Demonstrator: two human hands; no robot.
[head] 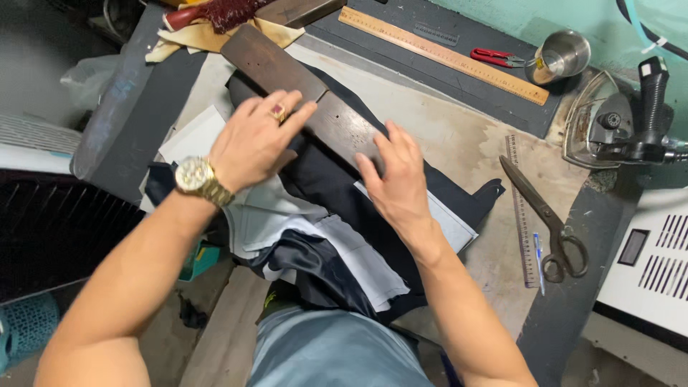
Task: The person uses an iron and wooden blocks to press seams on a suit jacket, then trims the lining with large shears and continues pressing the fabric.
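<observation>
A long dark wooden block (287,79) lies slantwise on a dark navy garment piece (337,186) with grey and white lining (287,222). My left hand (254,140), wearing a gold watch and a ring, rests flat on the block's middle and on the fabric. My right hand (398,179) presses down on the block's near end and the dark cloth beneath it. Neither hand grips anything; the fingers lie spread and flat.
On the worn ironing table (459,136) are large black scissors (548,218), a clear ruler with a pen (530,236), a wooden ruler (444,54), red snips (494,57), a steel cup (562,56) and an iron (623,125) at right.
</observation>
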